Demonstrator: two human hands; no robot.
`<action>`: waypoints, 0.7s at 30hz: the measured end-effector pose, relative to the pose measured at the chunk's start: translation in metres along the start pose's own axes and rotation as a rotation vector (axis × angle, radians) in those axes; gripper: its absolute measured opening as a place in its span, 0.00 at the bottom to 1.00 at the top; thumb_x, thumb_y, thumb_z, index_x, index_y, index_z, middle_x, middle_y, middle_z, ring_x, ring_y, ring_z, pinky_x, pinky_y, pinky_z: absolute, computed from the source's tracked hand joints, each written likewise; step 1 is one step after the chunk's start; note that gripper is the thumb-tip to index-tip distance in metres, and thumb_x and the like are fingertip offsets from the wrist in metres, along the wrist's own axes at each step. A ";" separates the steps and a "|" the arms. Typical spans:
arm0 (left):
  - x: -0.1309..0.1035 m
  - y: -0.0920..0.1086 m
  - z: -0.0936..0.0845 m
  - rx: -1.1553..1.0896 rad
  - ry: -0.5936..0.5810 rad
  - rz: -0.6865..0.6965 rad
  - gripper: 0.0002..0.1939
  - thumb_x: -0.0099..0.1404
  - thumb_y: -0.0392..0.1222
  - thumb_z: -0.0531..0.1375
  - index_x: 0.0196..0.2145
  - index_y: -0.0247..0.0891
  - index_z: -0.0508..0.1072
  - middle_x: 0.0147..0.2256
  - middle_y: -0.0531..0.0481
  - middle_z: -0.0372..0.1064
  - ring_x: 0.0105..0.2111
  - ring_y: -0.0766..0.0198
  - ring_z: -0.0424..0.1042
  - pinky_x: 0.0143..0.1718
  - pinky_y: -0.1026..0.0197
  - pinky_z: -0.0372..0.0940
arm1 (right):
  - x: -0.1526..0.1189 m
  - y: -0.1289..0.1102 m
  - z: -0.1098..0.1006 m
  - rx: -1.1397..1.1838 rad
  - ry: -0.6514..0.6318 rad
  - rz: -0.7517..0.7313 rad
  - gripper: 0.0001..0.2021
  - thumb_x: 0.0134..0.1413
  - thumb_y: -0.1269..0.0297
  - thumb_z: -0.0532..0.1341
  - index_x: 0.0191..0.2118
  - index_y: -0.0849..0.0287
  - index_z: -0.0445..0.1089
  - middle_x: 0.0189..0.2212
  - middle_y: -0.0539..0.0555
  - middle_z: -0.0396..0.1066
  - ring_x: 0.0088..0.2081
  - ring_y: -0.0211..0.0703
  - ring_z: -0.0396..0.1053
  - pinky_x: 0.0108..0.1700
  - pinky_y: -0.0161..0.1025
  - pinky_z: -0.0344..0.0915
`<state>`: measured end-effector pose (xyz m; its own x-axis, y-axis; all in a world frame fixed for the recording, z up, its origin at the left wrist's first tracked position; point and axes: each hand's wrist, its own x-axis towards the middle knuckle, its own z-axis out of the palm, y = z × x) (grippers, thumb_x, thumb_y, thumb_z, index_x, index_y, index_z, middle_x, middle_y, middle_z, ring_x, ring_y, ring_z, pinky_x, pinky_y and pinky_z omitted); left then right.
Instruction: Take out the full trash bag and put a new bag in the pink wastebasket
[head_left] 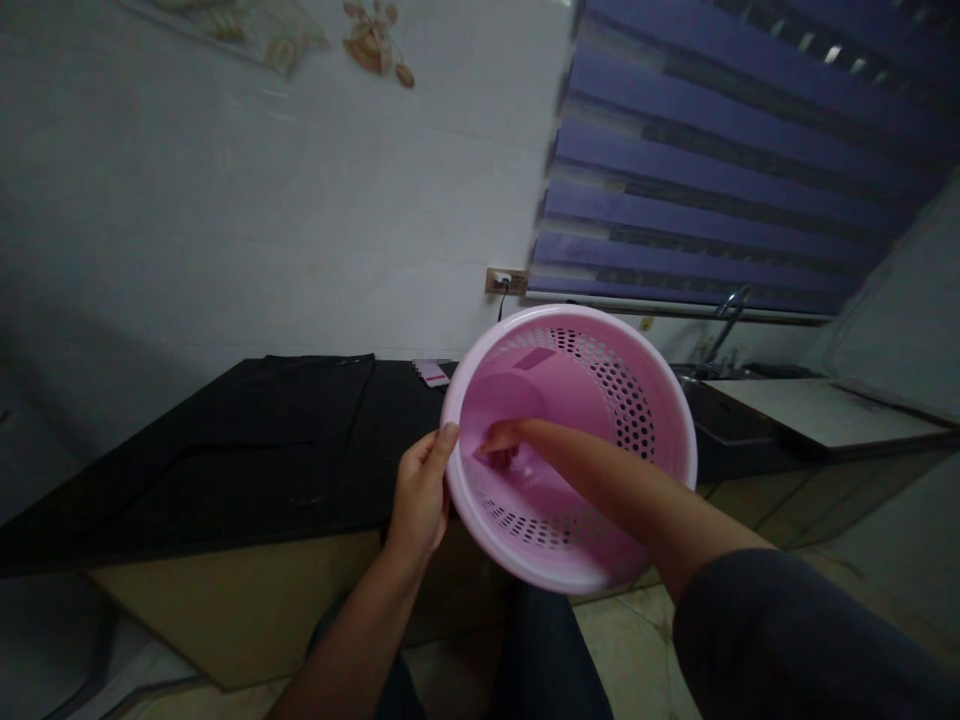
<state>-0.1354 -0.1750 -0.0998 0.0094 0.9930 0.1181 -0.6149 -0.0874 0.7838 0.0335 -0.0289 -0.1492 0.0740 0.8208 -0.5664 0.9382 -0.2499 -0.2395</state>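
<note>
A pink plastic laundry basket with perforated sides is tilted so that its open mouth faces me, in front of the counter. My left hand grips its rim at the left, thumb over the edge and fingers behind. Reaching inside, my right hand is closed, its fingers curled near the inner left wall. Whether those fingers hold anything is hidden. My right forearm crosses the basket's mouth. No loose items show in the visible part of the basket.
A dark flat item, perhaps a garment, lies on the black counter at left. Behind the basket are a small card or packet and a wall socket with a plugged-in cable. A faucet and pale board stand right.
</note>
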 end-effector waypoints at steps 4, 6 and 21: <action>0.008 0.008 -0.001 -0.015 -0.064 -0.054 0.20 0.46 0.53 0.69 0.28 0.33 0.74 0.22 0.50 0.72 0.25 0.62 0.72 0.28 0.61 0.67 | 0.013 -0.001 -0.007 0.044 -0.193 -0.008 0.19 0.58 0.55 0.60 0.31 0.68 0.78 0.20 0.56 0.70 0.23 0.33 0.65 0.32 0.31 0.58; 0.011 0.010 -0.002 -0.011 -0.108 -0.081 0.20 0.46 0.51 0.69 0.31 0.33 0.75 0.24 0.48 0.74 0.27 0.59 0.74 0.31 0.59 0.69 | 0.016 -0.001 -0.008 0.048 -0.214 -0.005 0.19 0.58 0.56 0.59 0.29 0.68 0.77 0.19 0.56 0.69 0.22 0.33 0.64 0.32 0.32 0.58; 0.008 -0.013 -0.034 0.160 0.003 -0.140 0.21 0.48 0.54 0.69 0.30 0.31 0.77 0.27 0.44 0.76 0.30 0.58 0.74 0.33 0.59 0.69 | 0.059 0.001 -0.006 0.069 -0.264 0.025 0.15 0.55 0.60 0.62 0.32 0.71 0.77 0.20 0.59 0.71 0.26 0.37 0.67 0.33 0.35 0.61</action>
<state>-0.1543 -0.1637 -0.1298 0.0840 0.9965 -0.0006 -0.4750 0.0405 0.8791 0.0414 0.0229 -0.1782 -0.0026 0.6538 -0.7566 0.9113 -0.3100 -0.2711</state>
